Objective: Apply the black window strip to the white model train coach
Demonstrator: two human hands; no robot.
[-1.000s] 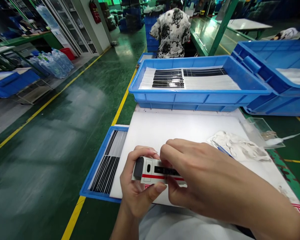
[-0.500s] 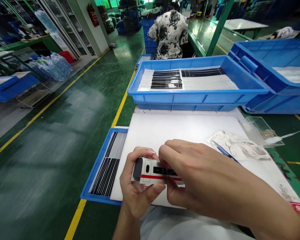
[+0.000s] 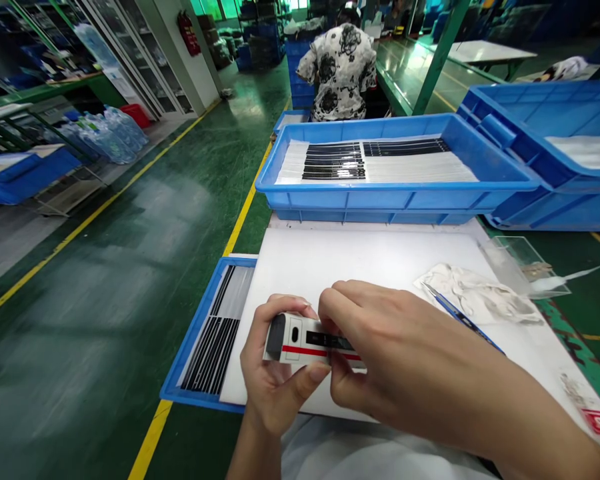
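Observation:
A small white plastic piece (image 3: 300, 339) shaped like a train car, with a red stripe and a black end, is gripped from below and behind by my left hand (image 3: 273, 377). My right hand (image 3: 380, 353) curls over its right part, fingertips pressing a black strip (image 3: 327, 341) on the piece's side. Both hands hover just above the white work board (image 3: 360, 260). Blue tweezers (image 3: 457, 313) stick out behind my right hand; how they are held is hidden.
A blue tray (image 3: 395, 193) of black and white strips stands behind the board, with another blue crate (image 3: 545, 127) to its right. A lower blue tray (image 3: 200, 340) of strips lies at the left. A crumpled cloth (image 3: 480, 297) and clear box (image 3: 520, 257) lie right. A person (image 3: 343, 67) stands beyond.
The hands and the white piece stay almost in place; my right fingertips shift slightly along the black strip. The view has tilted a little.

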